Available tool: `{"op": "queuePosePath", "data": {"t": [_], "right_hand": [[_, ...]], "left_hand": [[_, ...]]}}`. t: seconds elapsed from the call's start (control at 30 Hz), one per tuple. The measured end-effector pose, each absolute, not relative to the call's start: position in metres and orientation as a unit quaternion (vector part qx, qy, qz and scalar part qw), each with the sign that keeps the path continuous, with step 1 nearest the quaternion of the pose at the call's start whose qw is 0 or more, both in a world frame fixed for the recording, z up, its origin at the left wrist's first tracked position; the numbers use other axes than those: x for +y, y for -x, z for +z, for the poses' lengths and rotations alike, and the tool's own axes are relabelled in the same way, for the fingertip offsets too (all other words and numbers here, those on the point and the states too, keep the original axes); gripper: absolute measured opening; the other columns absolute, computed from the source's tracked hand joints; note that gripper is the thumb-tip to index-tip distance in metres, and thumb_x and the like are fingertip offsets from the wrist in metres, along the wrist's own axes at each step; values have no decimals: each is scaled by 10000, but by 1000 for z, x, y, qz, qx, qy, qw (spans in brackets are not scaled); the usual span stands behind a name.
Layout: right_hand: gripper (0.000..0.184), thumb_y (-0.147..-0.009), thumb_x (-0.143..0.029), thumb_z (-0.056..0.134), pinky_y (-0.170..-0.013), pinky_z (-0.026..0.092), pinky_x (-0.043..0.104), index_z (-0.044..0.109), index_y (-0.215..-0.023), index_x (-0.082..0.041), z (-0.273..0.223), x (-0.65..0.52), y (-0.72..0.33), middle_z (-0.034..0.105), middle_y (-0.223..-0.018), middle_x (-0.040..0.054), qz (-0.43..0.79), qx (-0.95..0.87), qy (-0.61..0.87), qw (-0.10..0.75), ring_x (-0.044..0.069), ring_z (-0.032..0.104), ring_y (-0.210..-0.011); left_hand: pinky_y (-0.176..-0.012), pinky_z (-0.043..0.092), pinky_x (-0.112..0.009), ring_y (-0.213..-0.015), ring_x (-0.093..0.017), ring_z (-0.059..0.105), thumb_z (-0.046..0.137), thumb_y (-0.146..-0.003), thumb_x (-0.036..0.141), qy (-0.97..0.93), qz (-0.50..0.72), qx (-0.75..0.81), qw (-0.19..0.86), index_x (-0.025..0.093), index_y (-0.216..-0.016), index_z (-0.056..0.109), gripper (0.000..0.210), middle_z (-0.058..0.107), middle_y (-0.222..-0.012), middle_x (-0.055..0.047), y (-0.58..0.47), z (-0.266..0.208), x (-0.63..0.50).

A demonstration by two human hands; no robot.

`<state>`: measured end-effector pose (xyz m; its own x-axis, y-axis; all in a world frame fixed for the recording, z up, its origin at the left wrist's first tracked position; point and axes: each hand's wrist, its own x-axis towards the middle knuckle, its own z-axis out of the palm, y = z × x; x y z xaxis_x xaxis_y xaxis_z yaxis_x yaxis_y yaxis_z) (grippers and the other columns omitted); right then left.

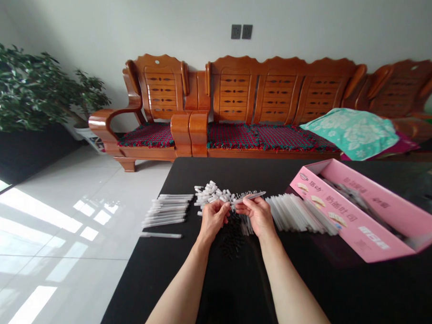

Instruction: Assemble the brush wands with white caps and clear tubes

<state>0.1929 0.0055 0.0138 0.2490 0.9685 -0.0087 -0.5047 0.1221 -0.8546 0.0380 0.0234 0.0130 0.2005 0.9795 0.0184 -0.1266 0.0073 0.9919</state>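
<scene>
While both hands meet above the middle of the black table (193,296), the fingers of the right hand (258,215) are pinching a thin clear tube (251,196) near its lower end, and the fingers of the left hand (212,218) are pressed together at that same end, perhaps on a small part, but it is too small to tell. The tube's long axis goes from the fingertips up and to the right, away from the person, so its free end points past the right hand; the right hand is the nearer one to its length, and the left hand touches only the near tip. Just under the fingers lies a heap of small black pieces (231,237). Just beyond the fingers is a pile of short white caps (212,193). To the right of the right hand, almost touching it, is a row of clear tubes (300,213), and further right an open pink box (369,217). Well to the left of the left hand lies a neat bundle of finished tubes (168,209), with one single tube (161,235) apart, nearer the table edge.
</scene>
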Motion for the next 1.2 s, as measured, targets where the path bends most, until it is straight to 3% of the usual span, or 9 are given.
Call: {"op": "queuePosePath", "data": {"t": [0.23,0.4,0.53,0.7,0.8,0.9,1.0,1.1,1.2], "right_hand": [[281,-663,-282,839,-567,628,299,644,-823,-155,15,6,-193,752,-707,61,538,-296,392,685,222,739,-632],[278,-657,-277,839,-554,626,299,647,-812,-151,17,5,-193,750,-702,63,536,-299,393,685,226,737,-623],[283,-655,-277,841,-552,624,295,647,-815,-147,17,5,-193,751,-704,67,537,-299,393,684,223,735,-620],[295,-651,-283,842,-557,624,300,646,-825,-148,17,5,-193,754,-716,67,538,-297,394,683,225,736,-629],[292,-653,-286,840,-562,625,304,646,-825,-150,17,5,-193,755,-719,68,541,-301,394,679,226,736,-627],[284,-664,-293,834,-561,622,296,649,-826,-152,16,5,-193,756,-720,69,540,-308,396,676,222,736,-624],[289,-662,-295,837,-560,623,293,646,-827,-154,15,5,-193,754,-716,63,539,-307,396,678,219,736,-627],[295,-659,-292,840,-564,626,296,644,-831,-154,16,5,-193,753,-718,60,537,-303,396,681,218,737,-632],[295,-654,-291,841,-560,627,300,645,-826,-153,16,5,-193,753,-715,59,537,-300,396,682,218,735,-623]], "left_hand": [[-397,428,-179,-445,-98,553,790,-695,438,-492,510,386,591,143,-893,651,381,633,-607,6,-39,13,24],[-313,297,-157,-362,-63,474,616,-827,554,-525,478,412,571,128,-715,632,441,608,-571,-14,-38,11,23],[-339,329,-152,-375,-63,475,699,-778,499,-526,481,401,575,133,-704,606,385,573,-522,13,-38,10,24],[-374,421,-179,-450,-97,555,776,-703,463,-501,511,383,584,144,-993,631,455,634,-650,13,-39,12,25],[-323,337,-161,-381,-70,495,634,-817,540,-522,483,408,572,123,-846,650,418,617,-610,-6,-39,11,24],[-311,291,-152,-355,-56,458,618,-826,547,-534,469,417,567,124,-696,613,443,587,-554,-3,-38,10,24],[-344,350,-155,-381,-66,481,709,-765,500,-527,483,399,574,132,-721,603,386,573,-531,17,-39,10,24],[-397,437,-176,-440,-90,542,774,-703,463,-505,503,383,587,134,-897,629,409,604,-585,22,-40,12,25],[-357,409,-176,-430,-90,544,677,-778,538,-507,497,396,583,128,-907,637,431,629,-645,-5,-40,11,24]]}}
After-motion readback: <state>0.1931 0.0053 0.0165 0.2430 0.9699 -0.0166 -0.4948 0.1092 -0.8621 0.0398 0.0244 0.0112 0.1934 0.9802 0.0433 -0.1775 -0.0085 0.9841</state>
